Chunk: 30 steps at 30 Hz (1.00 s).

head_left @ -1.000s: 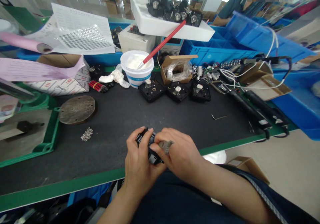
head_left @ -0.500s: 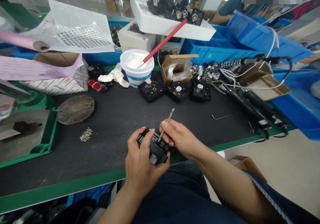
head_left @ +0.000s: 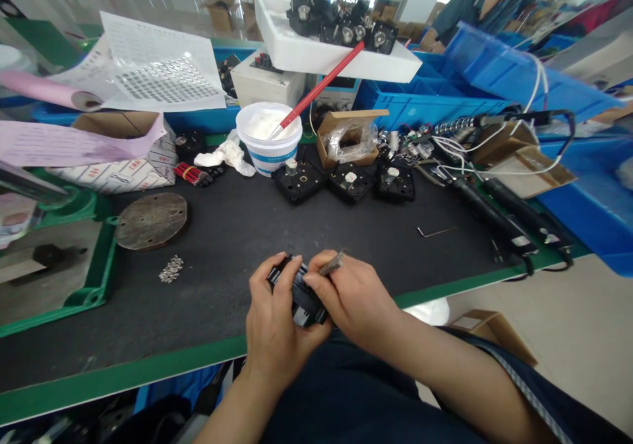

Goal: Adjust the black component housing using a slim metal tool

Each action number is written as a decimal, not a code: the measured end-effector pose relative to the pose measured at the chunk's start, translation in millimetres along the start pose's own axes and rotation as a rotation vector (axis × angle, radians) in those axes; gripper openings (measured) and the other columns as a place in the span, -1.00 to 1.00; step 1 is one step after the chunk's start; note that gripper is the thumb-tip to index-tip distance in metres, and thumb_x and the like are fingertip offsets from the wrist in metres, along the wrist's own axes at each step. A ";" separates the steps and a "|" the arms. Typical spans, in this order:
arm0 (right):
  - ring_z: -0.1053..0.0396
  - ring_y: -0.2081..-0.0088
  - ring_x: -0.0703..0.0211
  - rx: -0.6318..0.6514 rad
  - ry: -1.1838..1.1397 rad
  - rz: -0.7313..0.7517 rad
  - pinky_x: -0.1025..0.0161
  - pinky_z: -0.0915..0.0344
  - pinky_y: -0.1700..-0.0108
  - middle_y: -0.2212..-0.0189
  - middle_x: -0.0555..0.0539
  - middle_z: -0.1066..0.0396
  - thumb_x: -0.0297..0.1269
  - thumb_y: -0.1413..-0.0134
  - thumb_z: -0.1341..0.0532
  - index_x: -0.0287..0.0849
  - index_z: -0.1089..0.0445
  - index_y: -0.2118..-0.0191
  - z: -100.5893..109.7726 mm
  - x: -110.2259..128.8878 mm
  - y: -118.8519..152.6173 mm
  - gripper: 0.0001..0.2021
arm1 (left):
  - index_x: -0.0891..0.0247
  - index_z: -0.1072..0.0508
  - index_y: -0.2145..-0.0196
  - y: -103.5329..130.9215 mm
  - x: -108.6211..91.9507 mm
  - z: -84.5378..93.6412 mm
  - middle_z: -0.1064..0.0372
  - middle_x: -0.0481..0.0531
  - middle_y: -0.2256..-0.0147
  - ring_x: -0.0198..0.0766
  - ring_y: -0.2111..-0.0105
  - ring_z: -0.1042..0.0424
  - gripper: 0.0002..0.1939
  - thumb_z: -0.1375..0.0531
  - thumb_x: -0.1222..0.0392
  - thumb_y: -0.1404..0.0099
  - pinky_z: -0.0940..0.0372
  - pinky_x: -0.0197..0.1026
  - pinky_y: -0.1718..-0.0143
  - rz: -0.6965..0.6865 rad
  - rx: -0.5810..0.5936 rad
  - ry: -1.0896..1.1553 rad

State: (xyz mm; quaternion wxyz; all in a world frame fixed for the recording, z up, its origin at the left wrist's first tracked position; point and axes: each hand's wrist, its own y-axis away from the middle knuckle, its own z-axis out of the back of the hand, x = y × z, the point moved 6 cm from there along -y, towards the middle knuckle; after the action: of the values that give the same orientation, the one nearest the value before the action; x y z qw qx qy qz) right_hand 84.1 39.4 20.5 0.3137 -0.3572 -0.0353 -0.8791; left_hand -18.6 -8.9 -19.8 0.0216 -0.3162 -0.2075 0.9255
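Several left fingers (head_left: 283,287) grip a black housing (head_left: 303,296), right fingers (head_left: 322,289) a strip (head_left: 337,260), near the green edge (head_left: 198,358).

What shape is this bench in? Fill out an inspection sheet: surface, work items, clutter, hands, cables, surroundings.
Surface: black mat, green edge.
Work items: black housing; grey piece, blurred.
Clutter: small metal parts heaped left; bent metal rod lying right; white tub holding red-handled brush.
Hands: left hand grips the black housing; right hand pinches the grey piece.
Cables: white cables, loose among tools at right.
Surroundings: blue bin at right; another person's sleeve beyond.
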 end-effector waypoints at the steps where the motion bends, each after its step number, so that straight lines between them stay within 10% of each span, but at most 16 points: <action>1: -0.34 0.31 0.07 0.003 0.028 0.022 0.17 -0.21 0.23 0.37 -0.20 -0.39 -0.20 -0.30 0.16 -0.26 -0.30 0.31 -2.1 2.0 -0.5 -0.63 | 0.29 -0.17 -0.06 0.1 -0.4 -0.3 -0.07 0.26 -0.03 0.05 -0.03 -0.20 -0.34 -0.26 0.14 -0.02 -0.38 0.03 0.14 -0.017 0.004 0.005; 12: 0.05 0.66 0.40 -0.039 -1.036 -0.549 0.41 0.05 0.60 0.69 0.15 -0.05 0.04 -0.15 -0.05 -0.20 -0.20 0.39 -35.9 -51.6 0.1 -0.64 | 0.24 -0.25 0.01 -3.9 -5.9 -0.9 -0.09 0.22 -0.02 0.00 0.03 -0.27 -0.45 -0.25 0.12 -0.04 -0.41 -0.01 0.21 0.033 -0.025 0.008; 20: -0.23 0.50 0.31 -0.140 -0.344 -0.244 0.36 -0.13 0.41 0.54 0.04 -0.25 -0.15 -0.26 0.03 -0.18 -0.24 0.31 11.5 -30.2 0.0 -0.76 | 0.28 -0.20 -0.03 -2.2 -4.6 -0.3 -0.06 0.24 -0.02 0.00 0.01 -0.24 -0.41 -0.25 0.10 -0.06 -0.39 -0.06 0.17 0.002 -0.013 -0.001; 30: -0.39 0.31 0.13 -0.007 0.061 0.031 0.26 -0.25 0.22 0.38 -0.14 -0.42 -0.16 -0.32 0.12 -0.31 -0.34 0.30 2.7 3.3 -4.8 -0.60 | 0.31 -0.19 -0.05 2.0 2.4 -2.0 -0.08 0.27 -0.04 0.04 -0.03 -0.18 -0.40 -0.23 0.09 -0.08 -0.35 0.00 0.16 -0.007 0.029 0.005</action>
State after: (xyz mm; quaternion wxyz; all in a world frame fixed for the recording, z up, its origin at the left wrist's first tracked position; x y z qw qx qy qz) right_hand 81.2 42.3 25.4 0.3270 -0.3319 -0.0172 -0.8846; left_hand -19.1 -9.6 -23.4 0.0297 -0.3172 -0.1951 0.9276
